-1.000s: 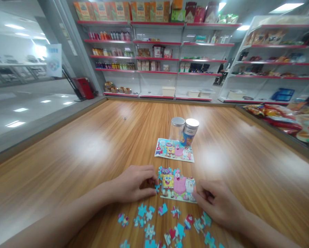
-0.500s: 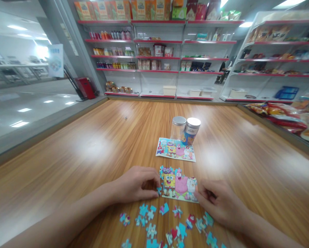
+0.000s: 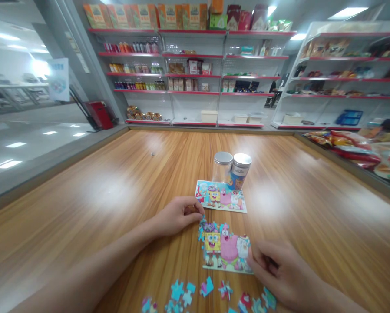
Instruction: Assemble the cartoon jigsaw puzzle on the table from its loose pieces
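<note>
A partly assembled jigsaw puzzle (image 3: 229,252) with yellow and pink cartoon figures lies flat on the table. At its upper left corner my left hand (image 3: 182,216) is closed in a pinch, a small blue jigsaw piece (image 3: 203,216) at the fingertips. Curled fingers of my right hand (image 3: 281,267) rest against the puzzle's right edge and partly cover it. Loose jigsaw pieces (image 3: 177,289), mostly blue, are scattered nearer to me. Just beyond the puzzle lies a printed reference picture (image 3: 219,198) of the same scene.
Behind the picture stand a clear jar with a silver lid (image 3: 223,158) and a labelled canister (image 3: 239,174). Snack bags (image 3: 354,148) are heaped past the table's right edge. Stocked shelves (image 3: 191,76) line the far side. A tiny object (image 3: 152,154) lies far left.
My left hand has moved from the puzzle's left edge up to its upper left corner. My right hand stays at the right edge. The whole view has shifted, putting the puzzle lower.
</note>
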Demonstrator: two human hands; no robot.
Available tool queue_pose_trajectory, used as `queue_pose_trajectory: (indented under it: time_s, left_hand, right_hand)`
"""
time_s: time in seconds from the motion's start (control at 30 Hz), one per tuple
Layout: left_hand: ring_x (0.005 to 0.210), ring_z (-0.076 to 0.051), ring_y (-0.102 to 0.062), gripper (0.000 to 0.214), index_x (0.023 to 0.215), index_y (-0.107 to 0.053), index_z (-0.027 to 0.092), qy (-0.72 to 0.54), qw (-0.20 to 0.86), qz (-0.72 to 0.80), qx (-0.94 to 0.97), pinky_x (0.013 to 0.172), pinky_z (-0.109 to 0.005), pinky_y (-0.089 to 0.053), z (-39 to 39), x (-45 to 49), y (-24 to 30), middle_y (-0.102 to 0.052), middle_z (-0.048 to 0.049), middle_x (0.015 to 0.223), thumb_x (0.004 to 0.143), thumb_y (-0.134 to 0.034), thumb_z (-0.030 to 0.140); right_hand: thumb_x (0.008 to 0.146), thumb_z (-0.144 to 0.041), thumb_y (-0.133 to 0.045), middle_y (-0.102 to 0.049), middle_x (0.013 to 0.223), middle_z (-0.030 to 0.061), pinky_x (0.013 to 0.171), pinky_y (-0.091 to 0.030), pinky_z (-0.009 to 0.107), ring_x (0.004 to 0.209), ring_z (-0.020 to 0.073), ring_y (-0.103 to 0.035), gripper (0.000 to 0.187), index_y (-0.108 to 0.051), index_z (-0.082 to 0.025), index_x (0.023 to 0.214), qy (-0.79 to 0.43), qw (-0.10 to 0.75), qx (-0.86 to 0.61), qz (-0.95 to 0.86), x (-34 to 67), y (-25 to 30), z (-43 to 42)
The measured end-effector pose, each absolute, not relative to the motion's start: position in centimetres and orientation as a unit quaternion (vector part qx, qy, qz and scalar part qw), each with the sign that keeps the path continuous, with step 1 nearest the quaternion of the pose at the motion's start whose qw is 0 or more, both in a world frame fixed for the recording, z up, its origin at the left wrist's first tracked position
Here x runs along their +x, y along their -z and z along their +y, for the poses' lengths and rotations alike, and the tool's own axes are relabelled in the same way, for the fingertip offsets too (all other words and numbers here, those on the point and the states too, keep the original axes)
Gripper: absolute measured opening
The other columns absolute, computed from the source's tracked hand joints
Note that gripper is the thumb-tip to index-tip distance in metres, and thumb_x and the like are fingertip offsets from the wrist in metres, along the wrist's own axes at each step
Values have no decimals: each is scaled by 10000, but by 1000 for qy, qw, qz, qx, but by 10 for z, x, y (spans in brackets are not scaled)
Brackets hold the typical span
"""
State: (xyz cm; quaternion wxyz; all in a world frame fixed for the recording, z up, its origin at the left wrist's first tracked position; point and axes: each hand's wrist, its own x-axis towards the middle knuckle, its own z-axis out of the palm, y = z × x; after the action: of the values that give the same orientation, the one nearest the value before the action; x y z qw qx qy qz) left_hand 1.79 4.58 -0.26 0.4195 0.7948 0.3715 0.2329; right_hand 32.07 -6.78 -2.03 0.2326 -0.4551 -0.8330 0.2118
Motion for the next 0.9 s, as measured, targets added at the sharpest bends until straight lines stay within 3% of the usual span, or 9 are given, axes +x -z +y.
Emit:
queue_pose_trajectory:
  time_s: [0.13, 0.37, 0.53, 0.9]
  left_hand:
    - [698, -102, -568, 84, 950, -696, 176, -253, 315, 338, 850, 627, -204, -428, 51, 20, 13, -658, -11, 879, 916, -628, 213]
    - [930, -165, -633, 196, 1105, -667, 184, -261, 221, 269, 900, 808, -277, -518, 42, 11, 11, -650, -83, 1074, 976, -519, 174]
    - [904, -158, -664, 246, 1156, -689, 221, -208, 128, 248, 937, 775, -270, -524, 38, 10, 13, -645, -80, 1157, 996, -504, 192]
    - [907, -150, -682, 212, 1021, -746, 204, -257, 154, 281, 912, 821, -265, -556, 42, 15, 19, -695, -61, 1042, 1016, -539, 248]
  right_hand:
    - [950, -221, -551, -411, 570, -58, 502, -274, 237, 504, 80, -408, 325, -375, -209, 678, -204, 214, -460, -838, 322, 22, -67]
    - [941, -213, -563, -426, 564, -56, 501, -284, 238, 494, 80, -418, 323, -371, -212, 681, -213, 224, -456, -834, 323, 21, -67]
    - [931, -197, -566, -441, 561, -55, 506, -289, 235, 498, 81, -433, 327, -370, -211, 669, -202, 226, -456, -837, 324, 21, -68]
    - [912, -191, -565, -459, 564, -58, 516, -283, 231, 501, 83, -425, 279, -423, -205, 672, -228, 240, -451, -829, 319, 15, -67]
